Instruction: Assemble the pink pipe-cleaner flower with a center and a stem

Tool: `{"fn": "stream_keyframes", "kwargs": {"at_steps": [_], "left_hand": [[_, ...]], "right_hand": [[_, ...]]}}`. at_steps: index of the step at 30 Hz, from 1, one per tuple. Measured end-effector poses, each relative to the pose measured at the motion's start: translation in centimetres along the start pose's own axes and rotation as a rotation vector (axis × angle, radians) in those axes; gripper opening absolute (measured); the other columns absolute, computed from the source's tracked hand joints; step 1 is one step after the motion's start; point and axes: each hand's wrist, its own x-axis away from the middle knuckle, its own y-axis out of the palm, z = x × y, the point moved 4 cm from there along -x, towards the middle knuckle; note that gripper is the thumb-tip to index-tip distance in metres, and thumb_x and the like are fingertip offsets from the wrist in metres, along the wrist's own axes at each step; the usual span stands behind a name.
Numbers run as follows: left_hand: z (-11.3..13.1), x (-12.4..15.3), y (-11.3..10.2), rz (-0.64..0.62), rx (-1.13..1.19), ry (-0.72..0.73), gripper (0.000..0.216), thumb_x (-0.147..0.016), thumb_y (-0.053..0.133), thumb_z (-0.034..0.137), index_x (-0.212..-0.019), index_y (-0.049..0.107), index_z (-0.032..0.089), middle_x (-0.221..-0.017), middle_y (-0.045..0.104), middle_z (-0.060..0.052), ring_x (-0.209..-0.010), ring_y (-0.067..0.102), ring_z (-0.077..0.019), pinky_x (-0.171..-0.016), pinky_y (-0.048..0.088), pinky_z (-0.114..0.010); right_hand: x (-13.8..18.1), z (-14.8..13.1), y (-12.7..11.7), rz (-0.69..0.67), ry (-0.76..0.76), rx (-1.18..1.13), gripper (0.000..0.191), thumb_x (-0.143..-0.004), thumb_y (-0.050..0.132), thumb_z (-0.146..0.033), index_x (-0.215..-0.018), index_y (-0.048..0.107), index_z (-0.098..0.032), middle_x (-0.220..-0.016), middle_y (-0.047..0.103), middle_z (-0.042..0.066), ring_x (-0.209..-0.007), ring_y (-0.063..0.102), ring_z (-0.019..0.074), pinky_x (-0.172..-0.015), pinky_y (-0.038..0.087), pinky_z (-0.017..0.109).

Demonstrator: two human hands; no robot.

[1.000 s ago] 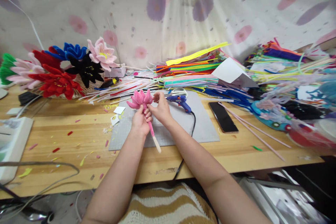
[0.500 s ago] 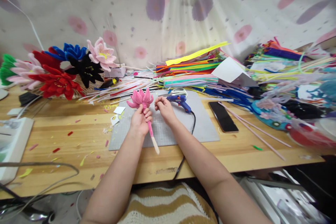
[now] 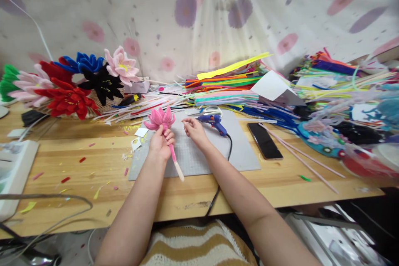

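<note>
A pink pipe-cleaner flower [image 3: 160, 119] stands tilted above the grey cutting mat [image 3: 243, 158], its stem wrapped in pink down to a pale bare end. My left hand [image 3: 161, 141] is closed around the stem just under the petals. To its right, apart from the flower, my right hand [image 3: 193, 129] has its fingertips pinched together; whether something small is between them I cannot make out. Just beyond the right hand a blue glue gun [image 3: 215, 123] lies on the mat, with scissors [image 3: 212, 111] behind it.
Finished flowers [image 3: 73, 95] crowd the back left. Bundles of coloured pipe cleaners [image 3: 227, 95] line the back. A phone [image 3: 264, 141] and loose pink stems [image 3: 305, 162] lie to the right. The glue gun's cord [image 3: 230, 147] runs over the front edge. A power strip [image 3: 20, 174] sits at left.
My left hand has moved a little to the left with the flower, widening the gap to my right hand. The right hand stays nearly in place, fingertips still together.
</note>
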Motion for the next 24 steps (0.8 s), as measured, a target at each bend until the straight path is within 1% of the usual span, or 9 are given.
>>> {"fn": "stream_keyframes", "kwargs": {"at_steps": [4, 7, 10, 13, 15, 18, 20, 22, 24], "left_hand": [[2.7, 0.3, -0.7, 0.036, -0.018, 0.138, 0.031, -0.093, 0.031, 0.027, -0.064, 0.033, 0.017, -0.050, 0.027, 0.007, -0.037, 0.027, -0.0036, -0.031, 0.015, -0.011], [4.8, 0.6, -1.3, 0.027, -0.037, 0.205, 0.031, -0.093, 0.031, 0.026, -0.065, 0.035, 0.016, -0.049, 0.028, 0.007, -0.037, 0.028, -0.0038, -0.031, 0.017, -0.011], [6.7, 1.1, -2.2, 0.020, -0.044, 0.238, 0.031, -0.093, 0.030, 0.027, -0.064, 0.035, 0.016, -0.049, 0.030, 0.006, -0.037, 0.029, -0.0041, -0.031, 0.019, -0.011], [8.6, 1.7, -3.2, 0.033, -0.027, 0.284, 0.032, -0.094, 0.028, 0.029, -0.064, 0.034, 0.017, -0.049, 0.030, 0.006, -0.037, 0.029, -0.0044, -0.031, 0.019, -0.011], [9.7, 2.1, -3.8, 0.040, -0.016, 0.308, 0.032, -0.094, 0.028, 0.030, -0.065, 0.034, 0.017, -0.049, 0.030, 0.006, -0.037, 0.029, -0.0044, -0.030, 0.020, -0.012], [10.7, 2.6, -4.3, 0.044, -0.002, 0.332, 0.032, -0.094, 0.028, 0.032, -0.065, 0.034, 0.017, -0.048, 0.029, 0.006, -0.036, 0.028, -0.0042, -0.030, 0.020, -0.012], [11.0, 2.9, -4.5, 0.046, 0.010, 0.339, 0.033, -0.094, 0.028, 0.032, -0.065, 0.035, 0.017, -0.048, 0.029, 0.006, -0.036, 0.028, -0.0042, -0.030, 0.021, -0.011], [11.0, 3.0, -4.6, 0.047, 0.022, 0.338, 0.033, -0.094, 0.028, 0.031, -0.065, 0.034, 0.017, -0.047, 0.029, 0.006, -0.036, 0.028, -0.0044, -0.029, 0.020, -0.011], [11.0, 3.0, -4.7, 0.047, 0.029, 0.335, 0.033, -0.094, 0.028, 0.030, -0.064, 0.035, 0.017, -0.047, 0.029, 0.006, -0.036, 0.028, -0.0044, -0.029, 0.020, -0.011]], "right_hand": [[-0.1, 0.3, 0.4, -0.012, 0.000, 0.329, 0.011, -0.077, 0.047, -0.025, -0.073, 0.056, -0.019, -0.052, 0.048, -0.006, -0.049, 0.043, 0.0072, -0.051, 0.033, 0.020], [-0.1, 0.3, 1.9, -0.038, -0.041, 0.536, 0.013, -0.078, 0.052, -0.025, -0.068, 0.056, -0.018, -0.056, 0.054, -0.004, -0.055, 0.048, 0.0086, -0.056, 0.033, 0.022], [-0.2, 0.3, 4.4, -0.124, -0.101, 0.643, 0.013, -0.078, 0.057, -0.029, -0.069, 0.057, -0.019, -0.063, 0.059, -0.002, -0.060, 0.051, 0.0100, -0.058, 0.034, 0.023], [-0.3, 0.2, 7.5, -0.226, -0.165, 0.726, 0.012, -0.075, 0.061, -0.031, -0.077, 0.059, -0.020, -0.075, 0.064, -0.001, -0.067, 0.055, 0.0117, -0.060, 0.035, 0.023], [-0.2, 0.0, 9.7, -0.281, -0.214, 0.801, 0.017, -0.074, 0.062, -0.036, -0.083, 0.058, -0.021, -0.082, 0.066, 0.000, -0.073, 0.057, 0.0136, -0.062, 0.037, 0.024], [0.2, -0.2, 12.7, -0.328, -0.257, 0.900, 0.034, -0.074, 0.060, -0.047, -0.094, 0.055, -0.021, -0.086, 0.066, 0.004, -0.081, 0.059, 0.0180, -0.066, 0.040, 0.027], [0.5, -0.3, 14.2, -0.329, -0.262, 0.961, 0.042, -0.073, 0.061, -0.049, -0.101, 0.052, -0.019, -0.091, 0.066, 0.009, -0.085, 0.060, 0.0218, -0.069, 0.042, 0.030], [0.7, -0.3, 15.4, -0.345, -0.259, 0.991, 0.042, -0.072, 0.063, -0.043, -0.104, 0.051, -0.018, -0.094, 0.065, 0.011, -0.087, 0.061, 0.0242, -0.069, 0.042, 0.032], [0.6, -0.2, 15.9, -0.378, -0.237, 0.956, 0.035, -0.073, 0.063, -0.034, -0.102, 0.051, -0.019, -0.092, 0.066, 0.010, -0.086, 0.061, 0.0239, -0.070, 0.043, 0.032]]}}
